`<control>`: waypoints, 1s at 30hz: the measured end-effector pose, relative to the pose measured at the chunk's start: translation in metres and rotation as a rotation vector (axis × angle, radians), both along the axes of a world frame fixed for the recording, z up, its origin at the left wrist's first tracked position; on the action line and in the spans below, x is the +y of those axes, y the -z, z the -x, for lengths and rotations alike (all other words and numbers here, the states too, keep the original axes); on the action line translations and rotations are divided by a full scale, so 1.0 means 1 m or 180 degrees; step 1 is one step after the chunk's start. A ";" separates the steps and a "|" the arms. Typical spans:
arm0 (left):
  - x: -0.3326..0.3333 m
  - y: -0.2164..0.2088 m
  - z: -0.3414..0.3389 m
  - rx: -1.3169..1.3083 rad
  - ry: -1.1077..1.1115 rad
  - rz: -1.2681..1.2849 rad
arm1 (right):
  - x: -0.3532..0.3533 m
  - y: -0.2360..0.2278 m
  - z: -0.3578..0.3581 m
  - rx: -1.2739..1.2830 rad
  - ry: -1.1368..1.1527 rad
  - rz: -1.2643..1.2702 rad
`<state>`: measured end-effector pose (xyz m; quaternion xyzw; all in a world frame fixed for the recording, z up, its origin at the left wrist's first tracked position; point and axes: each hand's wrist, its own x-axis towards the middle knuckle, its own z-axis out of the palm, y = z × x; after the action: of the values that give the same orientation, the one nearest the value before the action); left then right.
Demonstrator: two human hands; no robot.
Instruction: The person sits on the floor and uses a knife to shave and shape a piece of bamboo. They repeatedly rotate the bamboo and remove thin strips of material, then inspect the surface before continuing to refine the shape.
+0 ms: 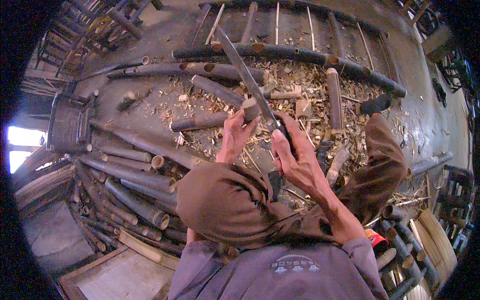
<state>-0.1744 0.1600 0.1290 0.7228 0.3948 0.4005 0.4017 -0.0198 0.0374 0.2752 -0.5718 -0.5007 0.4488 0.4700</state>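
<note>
My right hand (pixel 295 152) is wrapped round the handle of a long machete (pixel 248 80). Its straight, narrow blade slants away to the far left. Just left of the handle, my left hand (pixel 234 134) grips a short bamboo piece (pixel 250 108) with a pale cut face between thumb and fingers. The blade passes close to the right side of that piece; whether they touch I cannot tell. Below my left hand is my bent knee in brown trousers (pixel 215 197). A dark bamboo length (pixel 217 91) lies on the floor just beyond the hand.
Wood chips (pixel 295 72) litter the floor ahead. A bamboo frame with crossbars (pixel 295 51) lies at the far side. Stacked bamboo poles (pixel 135 165) crowd the left, near a dark wooden stool (pixel 70 120). More cut bamboo (pixel 410 265) and a red container (pixel 376 240) are at the near right.
</note>
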 end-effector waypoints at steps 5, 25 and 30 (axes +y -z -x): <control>-0.009 -0.016 -0.005 0.0141 -0.0098 -0.0180 | 0.004 0.000 -0.001 -0.0112 -0.0069 0.0301; -0.002 -0.023 0.002 -0.0176 0.0077 0.0589 | -0.002 -0.007 -0.003 -0.1267 0.0131 -0.0053; 0.008 0.012 0.043 -0.2205 -0.0088 0.1749 | 0.028 0.030 0.036 -0.0992 -0.0079 -0.0473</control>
<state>-0.2171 0.1676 0.1169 0.4069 0.3383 0.5047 0.6821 -0.0555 0.0651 0.2451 -0.5918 -0.6064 0.3222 0.4221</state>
